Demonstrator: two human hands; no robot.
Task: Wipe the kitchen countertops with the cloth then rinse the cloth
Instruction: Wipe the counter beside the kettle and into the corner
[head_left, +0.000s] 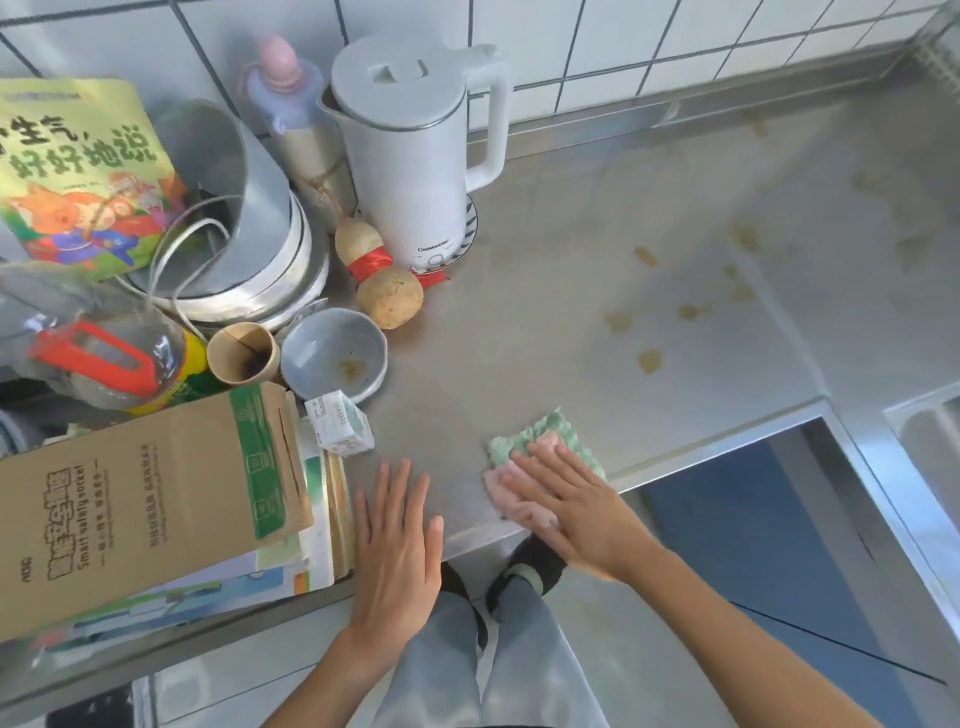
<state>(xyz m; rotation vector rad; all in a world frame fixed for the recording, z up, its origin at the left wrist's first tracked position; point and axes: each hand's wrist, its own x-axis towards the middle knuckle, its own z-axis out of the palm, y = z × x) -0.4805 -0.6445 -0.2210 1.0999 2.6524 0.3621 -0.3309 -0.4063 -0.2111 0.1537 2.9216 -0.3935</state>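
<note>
A green and pink cloth (540, 439) lies flat on the steel countertop (597, 249) near its front edge. My right hand (566, 504) presses down on the cloth with flat, spread fingers, covering most of its pink part. My left hand (397, 540) rests palm down on the bare counter edge to the left of the cloth, fingers apart, holding nothing. Several yellowish stains (649, 359) dot the countertop beyond the cloth, toward the right.
Clutter fills the left: a white kettle (415, 150), a gourd (384, 280), a grey bowl (335, 353), a small carton (340, 423), a paper cup (243, 353), a cardboard box (140, 499), an oil bottle (104, 364) and pots (234, 208). A sink (930, 441) sits far right.
</note>
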